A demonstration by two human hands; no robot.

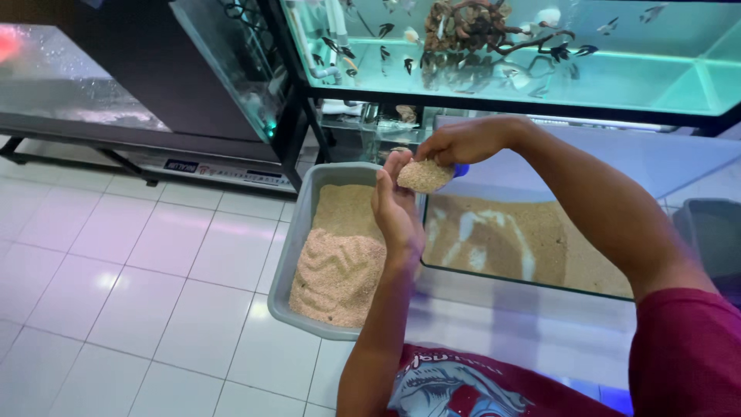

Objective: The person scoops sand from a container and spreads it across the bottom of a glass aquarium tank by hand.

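Observation:
My left hand (395, 208) is raised upright with its palm toward a heaped scoop of sand (423, 176), touching its side. My right hand (463, 143) grips that scoop from above; only a bit of blue shows at its far end. Both hands hover over the edge between a grey plastic tub (301, 224) partly filled with beige sand (340, 266) and a low glass tank (532, 286) whose bottom carries a thin, patchy sand layer (532, 235).
A lit aquarium (540, 54) with fish and driftwood stands on a black rack behind. Another glass tank (77, 77) sits to the left on a low stand. White floor tiles (116, 270) spread to the left. A dark grey bin (714, 232) stands at right.

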